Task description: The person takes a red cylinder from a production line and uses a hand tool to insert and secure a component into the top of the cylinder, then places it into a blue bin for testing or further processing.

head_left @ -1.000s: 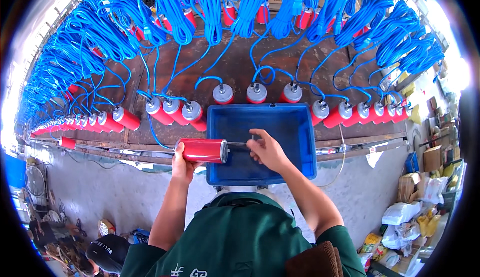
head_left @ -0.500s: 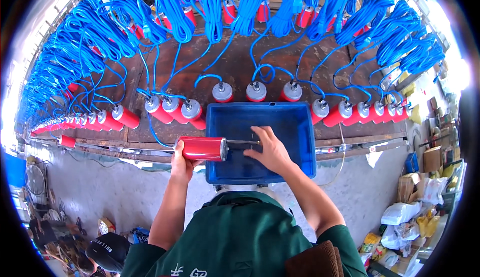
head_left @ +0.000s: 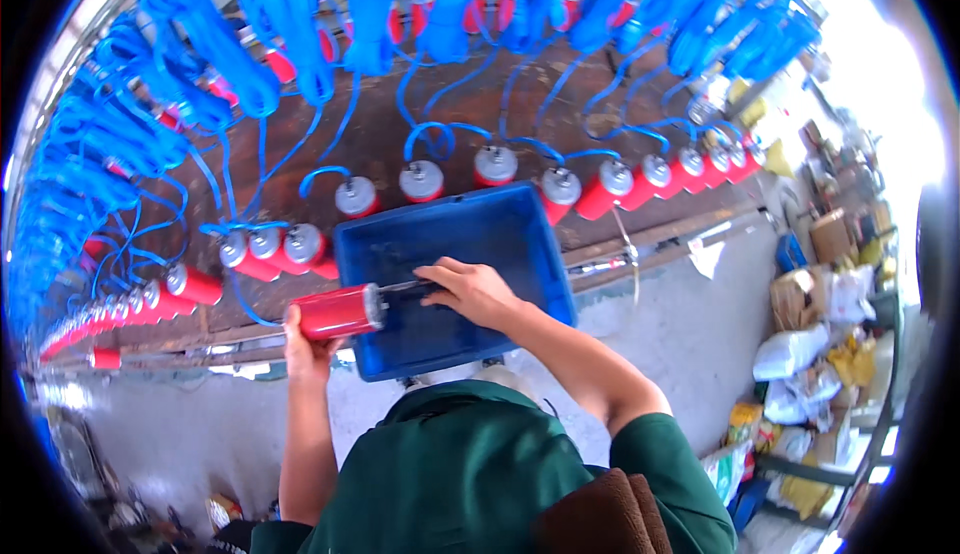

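One bare left hand [head_left: 308,352] clasps a glossy red, metal-capped cylinder [head_left: 333,313] above the left edge of a blue plastic crate [head_left: 548,259]; the bare right hand's [head_left: 472,292] fingertips meet a slim dark rod [head_left: 403,286], whether pinched I cannot tell. Beyond stand smaller-looking red cylinders [head_left: 605,191] with blue cables [head_left: 460,14]; white marks [head_left: 224,547] at lower left are unreadable.

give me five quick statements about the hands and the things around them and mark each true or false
1. The left hand holds a red can. True.
2. The red can stands upright. False: it is held on its side.
3. The right hand is over the blue tub. True.
4. Bundled blue cords lie beyond the blue tub. True.
5. The person wears yellow. False: the shirt is green.
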